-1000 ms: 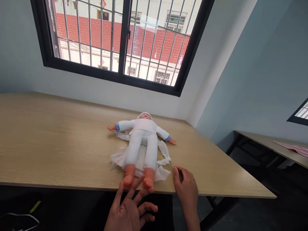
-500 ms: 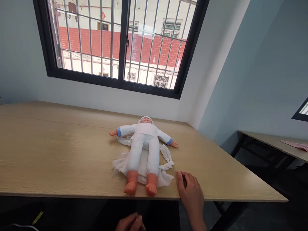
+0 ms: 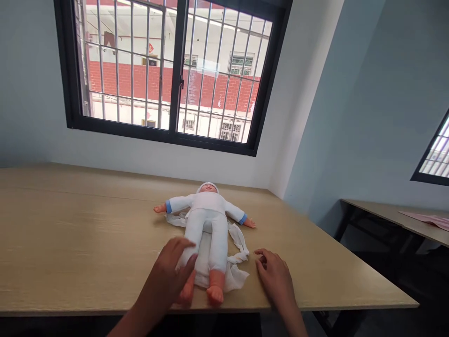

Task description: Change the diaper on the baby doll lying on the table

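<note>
A doll (image 3: 209,208) in white clothes with blue cuffs lies on its back, arms spread, its bare feet towards me. Under and beside its legs is a crumpled white cloth (image 3: 235,277), with a loop of it at the right. Over the doll's leg on the left is my left hand (image 3: 171,267), fingers apart and holding nothing; it hides part of that leg and foot. My right hand (image 3: 275,276) rests by the table's front edge, right of the cloth, its fingers loosely bent with a gap at the thumb and nothing in them.
The wooden table (image 3: 87,243) reaches to the wall under a barred window (image 3: 171,135). At the right, a second table (image 3: 372,210) bears a pink sheet (image 3: 426,220).
My left hand has risen from below the table's edge to above the doll's leg. My right hand remains beside the cloth. The view has tilted up slightly.
</note>
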Demonstrator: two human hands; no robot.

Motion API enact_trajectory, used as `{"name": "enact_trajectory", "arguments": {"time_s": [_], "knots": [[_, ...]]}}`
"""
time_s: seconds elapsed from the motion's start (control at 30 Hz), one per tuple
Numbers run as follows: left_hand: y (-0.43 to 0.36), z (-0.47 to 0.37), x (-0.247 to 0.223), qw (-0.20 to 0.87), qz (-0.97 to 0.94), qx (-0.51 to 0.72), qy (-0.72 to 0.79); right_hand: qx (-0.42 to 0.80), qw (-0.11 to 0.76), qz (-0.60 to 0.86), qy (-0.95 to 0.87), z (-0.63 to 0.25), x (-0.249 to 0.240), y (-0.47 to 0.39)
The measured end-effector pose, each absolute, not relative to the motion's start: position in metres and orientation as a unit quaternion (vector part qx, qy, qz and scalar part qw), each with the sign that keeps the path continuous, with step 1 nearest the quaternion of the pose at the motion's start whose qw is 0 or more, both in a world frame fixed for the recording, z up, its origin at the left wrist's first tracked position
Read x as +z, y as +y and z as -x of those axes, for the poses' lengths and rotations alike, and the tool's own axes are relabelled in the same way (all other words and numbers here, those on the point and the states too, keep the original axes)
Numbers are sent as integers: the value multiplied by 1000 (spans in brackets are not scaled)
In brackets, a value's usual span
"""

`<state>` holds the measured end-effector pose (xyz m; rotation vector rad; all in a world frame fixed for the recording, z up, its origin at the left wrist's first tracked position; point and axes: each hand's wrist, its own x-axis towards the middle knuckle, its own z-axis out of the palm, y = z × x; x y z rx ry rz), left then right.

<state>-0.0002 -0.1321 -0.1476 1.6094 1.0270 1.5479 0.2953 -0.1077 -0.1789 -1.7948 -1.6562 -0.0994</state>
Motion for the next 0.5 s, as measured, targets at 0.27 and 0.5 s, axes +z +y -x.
{"name": "enact_trajectory", "arguments": {"time_s": [0.27,0.5], "knots": [[-57,-13,-168,385,-584,591,403,-22,341,563,-753,-228,-161,-115],[-56,15,-159,435,-647,504,371,91,240,467,-846,-196,-139,-116]]}}
